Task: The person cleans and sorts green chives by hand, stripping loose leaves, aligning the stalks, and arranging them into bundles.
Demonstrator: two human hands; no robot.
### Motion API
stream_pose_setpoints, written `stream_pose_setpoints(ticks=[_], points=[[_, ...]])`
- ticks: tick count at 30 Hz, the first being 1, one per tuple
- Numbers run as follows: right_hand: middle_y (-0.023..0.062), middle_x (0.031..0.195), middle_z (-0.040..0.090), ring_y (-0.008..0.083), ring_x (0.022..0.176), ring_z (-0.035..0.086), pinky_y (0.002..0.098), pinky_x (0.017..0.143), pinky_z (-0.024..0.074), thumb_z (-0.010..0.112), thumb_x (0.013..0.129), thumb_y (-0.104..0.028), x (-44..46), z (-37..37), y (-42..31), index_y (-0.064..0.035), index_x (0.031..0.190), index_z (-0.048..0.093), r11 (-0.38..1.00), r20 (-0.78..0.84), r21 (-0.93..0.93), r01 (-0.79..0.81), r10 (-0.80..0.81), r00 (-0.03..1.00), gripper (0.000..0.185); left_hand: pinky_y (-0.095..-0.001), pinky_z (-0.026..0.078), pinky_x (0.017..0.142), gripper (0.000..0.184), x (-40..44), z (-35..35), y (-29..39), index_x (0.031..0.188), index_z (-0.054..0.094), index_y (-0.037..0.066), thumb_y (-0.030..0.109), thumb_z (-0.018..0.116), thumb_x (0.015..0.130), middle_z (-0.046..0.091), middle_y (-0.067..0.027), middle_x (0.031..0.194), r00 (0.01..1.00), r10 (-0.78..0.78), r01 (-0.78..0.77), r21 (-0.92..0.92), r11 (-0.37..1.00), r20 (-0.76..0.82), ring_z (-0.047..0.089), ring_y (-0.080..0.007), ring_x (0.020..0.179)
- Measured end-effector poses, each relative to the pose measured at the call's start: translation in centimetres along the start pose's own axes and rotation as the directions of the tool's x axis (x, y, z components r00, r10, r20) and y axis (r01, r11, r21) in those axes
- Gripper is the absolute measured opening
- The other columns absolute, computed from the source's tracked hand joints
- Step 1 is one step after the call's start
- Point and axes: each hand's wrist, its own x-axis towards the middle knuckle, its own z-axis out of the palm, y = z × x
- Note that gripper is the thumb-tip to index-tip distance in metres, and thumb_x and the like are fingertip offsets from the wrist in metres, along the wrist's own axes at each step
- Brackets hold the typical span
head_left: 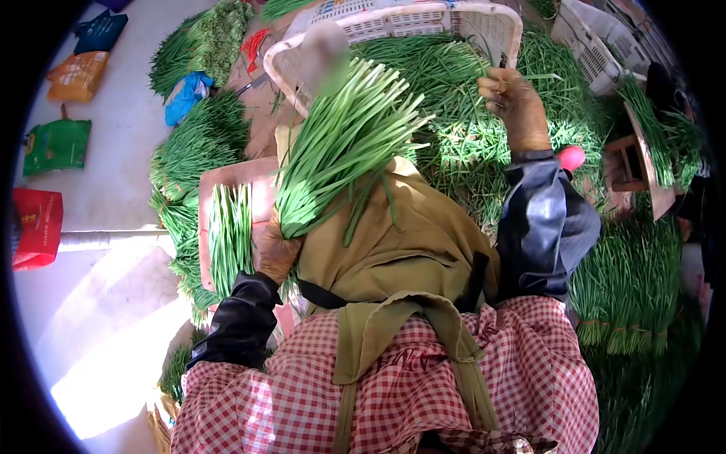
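The left hand (pixel 278 256), at the right edge of the board (pixel 259 169), grips the stalk bunch (pixel 336 151) above the apron (pixel 431 227). The right hand (pixel 517 110), near the crate (pixel 393 13), has fingers closed on loose blades (pixel 543 76). A smaller bundle (pixel 230 236) lies on the board.

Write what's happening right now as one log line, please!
left hand: holding green bundle; right hand: fingers curled, over greens, hold unclear; smaller bundle: on reddish board beside left hand; white crate: ahead
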Motion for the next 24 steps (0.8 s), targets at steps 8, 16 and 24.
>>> stream_pose_setpoints(ticks=[8, 16, 24], points=[[0.0232, 0.087, 0.06, 0.0385, 0.085, 0.058, 0.0452, 0.075, 0.0452, 0.058, 0.082, -0.024, -0.1, 9.4, 2.9, -0.0013, 0.106, 0.054, 0.706, 0.269, -0.657, 0.266, -0.11, 0.957, 0.033, -0.0281, 0.046, 0.081, 0.04, 0.7, 0.2, -0.6, 0.119, 0.05, 0.001, 0.002, 0.062, 0.081, 0.062, -0.0068, 0.104, 0.996, 0.068, -0.074, 0.103, 0.992, 0.061, 0.058, -0.0153, 0.093], [0.0158, 0.076, 0.064, 0.0293, 0.072, 0.064, 0.0403, 0.062, 0.0524, 0.055, 0.078, -0.008, 1.9, 8.0, 3.0, -0.0041, 0.104, 0.06, 0.355, 0.252, -0.86, 0.368, -0.331, 0.909, 0.026, -0.0281, 0.049, 0.072, 0.046, -0.4, -2.6, 0.6, 0.117, 0.048, 0.006, 0.005, 0.064, 0.074, 0.061, -0.0061, 0.093, 0.846, -0.487, 0.534, -0.339, 0.775, 0.22, 0.058, -0.0163, 0.081], [0.0182, 0.097, 0.064, 0.0313, 0.095, 0.06, 0.041, 0.083, 0.0466, 0.054, 0.082, -0.024, 3.1, 0.4, 6.8, -0.0068, 0.104, 0.063, 0.334, 0.072, -0.941, 0.055, 0.041, 0.997, 0.03, -0.0299, 0.051, 0.059, 0.024, 0.3, -4.1, -0.2, 0.095, 0.057, -0.001, 0.01, 0.06, 0.074, 0.061, -0.008, 0.078, 0.743, -0.569, 0.67, -0.384, 0.636, 0.354, 0.059, -0.0181, 0.064]])
